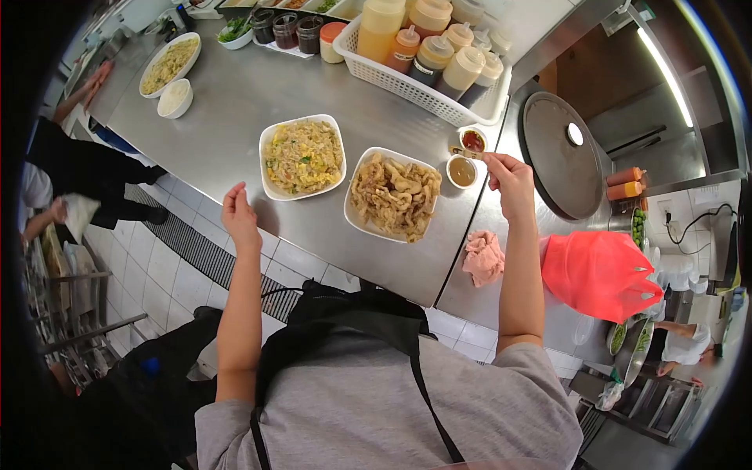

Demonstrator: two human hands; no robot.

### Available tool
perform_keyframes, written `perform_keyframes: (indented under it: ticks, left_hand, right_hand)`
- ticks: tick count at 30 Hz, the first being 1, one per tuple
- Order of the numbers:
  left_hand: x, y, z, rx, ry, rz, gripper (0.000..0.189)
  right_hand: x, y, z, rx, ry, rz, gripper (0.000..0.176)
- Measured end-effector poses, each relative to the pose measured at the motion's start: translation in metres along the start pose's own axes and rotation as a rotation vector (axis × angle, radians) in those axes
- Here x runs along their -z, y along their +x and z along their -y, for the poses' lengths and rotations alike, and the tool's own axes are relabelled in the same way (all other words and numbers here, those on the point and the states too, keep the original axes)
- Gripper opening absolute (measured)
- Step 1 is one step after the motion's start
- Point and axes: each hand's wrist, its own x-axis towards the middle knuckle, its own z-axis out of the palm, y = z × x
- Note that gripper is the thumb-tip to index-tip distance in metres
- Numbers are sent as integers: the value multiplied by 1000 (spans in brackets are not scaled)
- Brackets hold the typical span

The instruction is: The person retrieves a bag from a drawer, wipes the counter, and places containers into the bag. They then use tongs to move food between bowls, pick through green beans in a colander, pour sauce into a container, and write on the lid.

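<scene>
Between the fingertips of my right hand [509,182] is a small brownish strip [468,153], held over the two sauce cups. One cup holds red sauce [472,141], the other brown sauce [462,171]. Left of them sits a square white bowl of fried, battered pieces [394,196]. A second white bowl, with fried rice [303,157], stands further left. My left hand [241,215] is raised near the counter's front edge, left of the rice bowl, its fingers close together and touching nothing else that I can see.
A white basket of sauce bottles [427,98] stands at the back. On the right are a round dark lid [562,155], a crumpled pink cloth [483,258] and a red plastic bag [599,274]. People in dark clothing [94,168] stand at the left.
</scene>
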Motion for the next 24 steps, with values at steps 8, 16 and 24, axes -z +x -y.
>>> perform_keyframes:
  ticks: [8, 16, 24]
  left_hand:
    - [-67, -65, -80, 41, 5, 504, 22]
    - [-134, -115, -86, 365, 44, 966, 27]
    - [-137, -123, -77, 308, 23, 890, 18]
  right_hand:
    - [-20, -39, 0, 104, 339, 200, 22]
    - [-51, -70, 9, 407, 277, 407, 23]
    - [-31, -75, 9, -88, 394, 15, 12]
